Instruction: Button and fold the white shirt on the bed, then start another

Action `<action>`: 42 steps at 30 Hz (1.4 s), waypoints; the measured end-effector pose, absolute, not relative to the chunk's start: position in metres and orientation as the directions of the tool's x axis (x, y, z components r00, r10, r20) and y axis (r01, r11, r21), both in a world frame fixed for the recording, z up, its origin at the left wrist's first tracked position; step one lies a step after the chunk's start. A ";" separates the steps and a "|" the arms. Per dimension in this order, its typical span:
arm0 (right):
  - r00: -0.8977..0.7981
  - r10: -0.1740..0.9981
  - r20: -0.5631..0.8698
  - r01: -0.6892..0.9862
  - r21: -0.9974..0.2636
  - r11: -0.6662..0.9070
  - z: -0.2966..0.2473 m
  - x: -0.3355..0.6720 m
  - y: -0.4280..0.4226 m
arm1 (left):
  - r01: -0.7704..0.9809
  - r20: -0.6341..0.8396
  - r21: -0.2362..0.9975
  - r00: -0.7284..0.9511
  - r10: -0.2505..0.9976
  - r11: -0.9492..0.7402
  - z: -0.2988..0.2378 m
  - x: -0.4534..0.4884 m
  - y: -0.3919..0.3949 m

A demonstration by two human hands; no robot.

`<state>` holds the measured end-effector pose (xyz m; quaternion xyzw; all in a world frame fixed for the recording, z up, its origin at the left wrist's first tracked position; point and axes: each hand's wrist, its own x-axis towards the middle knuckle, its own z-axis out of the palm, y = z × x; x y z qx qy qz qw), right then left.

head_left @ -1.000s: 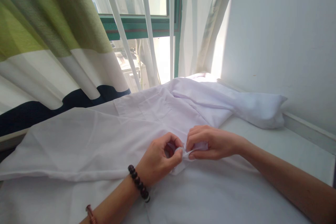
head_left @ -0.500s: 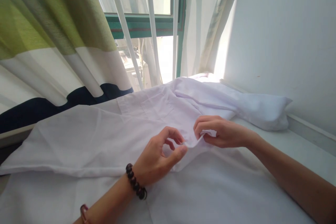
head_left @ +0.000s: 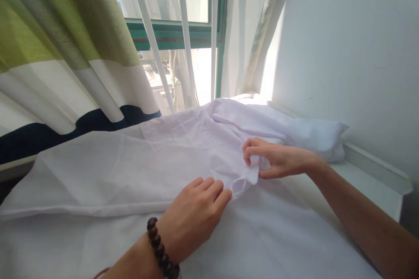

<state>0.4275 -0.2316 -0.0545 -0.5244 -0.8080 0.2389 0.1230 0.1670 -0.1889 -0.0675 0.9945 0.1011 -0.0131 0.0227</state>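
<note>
A long white coat (head_left: 170, 170), with a sleeve stretched out to the right and a pocket-like patch, lies spread in front of me. My left hand (head_left: 196, 213), wearing a dark beaded bracelet (head_left: 159, 244), has its fingers curled down on the near edge of the cloth, and its back hides the fingertips. To the right, my right hand (head_left: 271, 157) bends its fingers around a raised fold of the same coat. Between both hands the fabric stands up in a small loop, and a corner of it hangs below the right fingers.
Behind the coat are white bars (head_left: 185, 22) before a green-framed window (head_left: 170, 37). A green, white and navy curtain (head_left: 65, 52) hangs at left. At right, a pale wall (head_left: 347, 52) meets a white ledge (head_left: 376, 170).
My left hand has turned palm down and moved slightly left and lower, its fingers closing over the cloth. The right hand stays at the fold, whose edge is now lifted into a loop.
</note>
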 end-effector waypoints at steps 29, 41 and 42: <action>-0.597 0.746 -0.294 0.737 -0.567 0.367 -0.050 0.378 -0.250 | 0.147 -0.084 0.105 0.987 0.138 -0.984 -0.059 0.155 -0.176; -0.550 0.798 -0.245 0.790 -0.464 0.401 -0.043 0.377 -0.257 | 0.128 0.039 -0.060 0.991 0.126 -0.990 -0.066 0.158 -0.177; -0.543 0.799 -0.257 0.794 -0.467 0.389 -0.043 0.377 -0.256 | 0.134 0.018 -0.018 0.991 0.134 -0.991 -0.067 0.158 -0.177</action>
